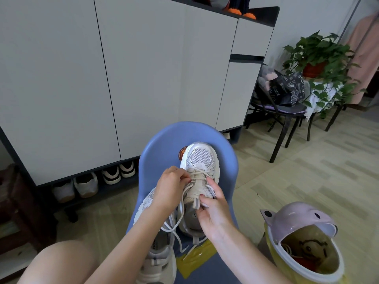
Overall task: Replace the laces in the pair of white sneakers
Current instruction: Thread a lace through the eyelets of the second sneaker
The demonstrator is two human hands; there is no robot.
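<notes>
White mesh sneaker [202,165] stands toe-away on a blue chair [162,140], directly under both hands: the left hand [171,186] pinches its cream lace [198,171] at the eyelets, while the right hand [215,212] grips the tongue. Beneath the left forearm lies the second sneaker [158,255]; a pink-lidded bin [303,220] sits right of the right hand.

Home entryway, shoe cabinet [143,78], shoes beneath, potted plant [315,56]
</notes>
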